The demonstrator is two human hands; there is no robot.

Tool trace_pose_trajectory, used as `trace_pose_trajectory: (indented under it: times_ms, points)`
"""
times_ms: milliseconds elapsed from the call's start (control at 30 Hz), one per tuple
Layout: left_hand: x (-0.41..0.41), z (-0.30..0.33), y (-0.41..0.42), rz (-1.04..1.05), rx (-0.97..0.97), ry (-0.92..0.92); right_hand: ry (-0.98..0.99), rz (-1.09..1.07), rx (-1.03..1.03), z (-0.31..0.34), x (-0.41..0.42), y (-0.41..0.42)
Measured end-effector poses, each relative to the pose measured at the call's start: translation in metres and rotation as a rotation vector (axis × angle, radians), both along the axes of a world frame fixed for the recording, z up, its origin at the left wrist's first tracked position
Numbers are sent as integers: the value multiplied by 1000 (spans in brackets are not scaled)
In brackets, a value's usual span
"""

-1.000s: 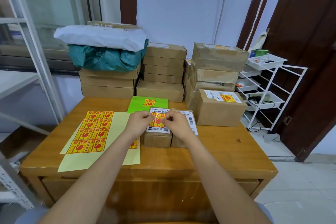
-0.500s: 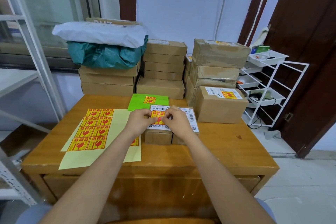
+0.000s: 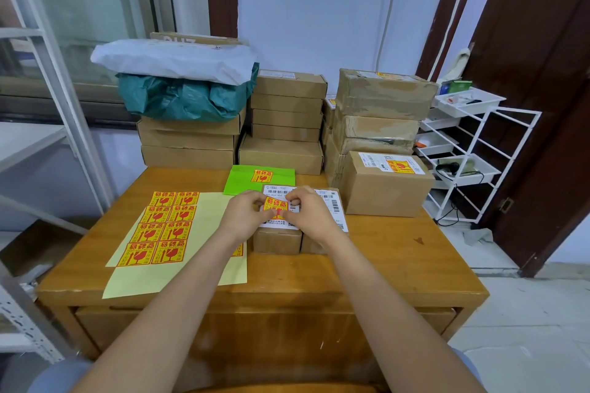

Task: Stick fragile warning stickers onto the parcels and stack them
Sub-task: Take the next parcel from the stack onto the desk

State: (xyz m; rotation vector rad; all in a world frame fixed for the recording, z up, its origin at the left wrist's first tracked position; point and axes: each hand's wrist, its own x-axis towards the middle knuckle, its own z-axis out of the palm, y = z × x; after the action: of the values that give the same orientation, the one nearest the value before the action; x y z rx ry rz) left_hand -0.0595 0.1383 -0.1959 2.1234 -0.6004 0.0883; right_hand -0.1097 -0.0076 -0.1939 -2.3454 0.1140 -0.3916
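Together, left hand (image 3: 244, 217) and right hand (image 3: 308, 215) pinch a yellow-red sticker (image 3: 276, 203) — print unreadable — over a barcoded parcel (image 3: 277, 238).

Wooden desk (image 3: 399, 268), pale wall (image 3: 319, 9), dark door (image 3: 542, 73).

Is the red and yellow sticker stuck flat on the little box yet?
Not quite. The sticker lies over the small parcel's white label, but both hands pinch its edges, and its lower part looks curled up.
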Motion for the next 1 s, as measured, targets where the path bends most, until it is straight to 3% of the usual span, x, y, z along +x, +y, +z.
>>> trace_pose_trajectory:
  times_ms: [267,600,1000]
  points:
    - [11,-2,-2,60,56,9,57,-27,14,4,2,1]
    - [16,3,-10,120,116,-16,62,-121,-120,6,15,7]
    - [20,3,-4,36,-46,135,78,-129,-88,7,14,6]
